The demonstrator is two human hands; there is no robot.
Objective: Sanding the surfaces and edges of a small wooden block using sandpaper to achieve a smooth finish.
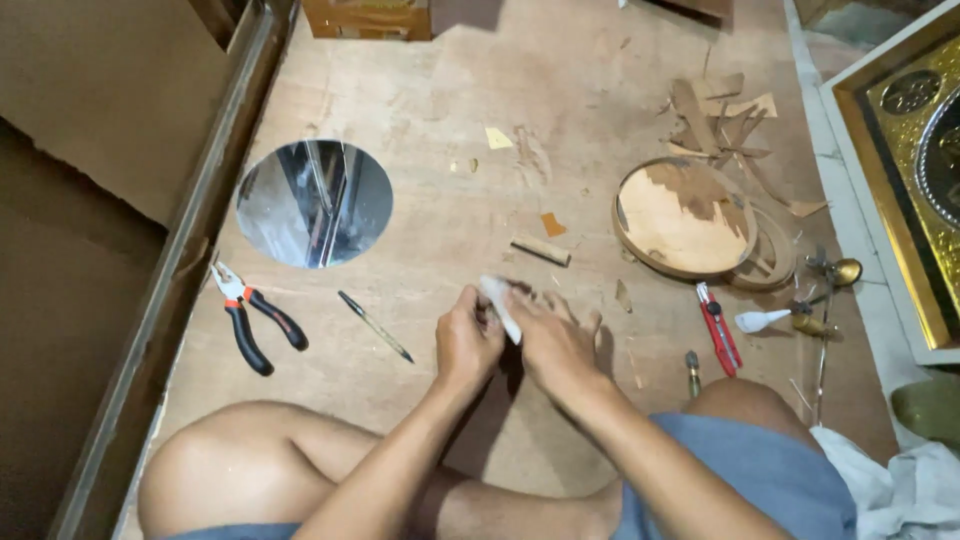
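Observation:
My left hand (467, 343) and my right hand (553, 342) meet over the plywood floor (440, 110), both gripping a small white strip (498, 303) that sticks up between the fingers. I cannot tell what the strip is made of. I sit cross-legged, with my bare knees on either side. A thin dark pen-like tool (375, 326) lies just left of my left hand. A small flat wooden block (541, 250) lies a little beyond my hands.
A round mirror (314, 203) lies at the left, with red-handled pliers (251, 319) below it. A round wooden frame (685, 217) sits at the right among wood scraps (725, 115). A red utility knife (718, 328), a white nozzle (760, 320) and a gold ornate panel (915, 150) are further right.

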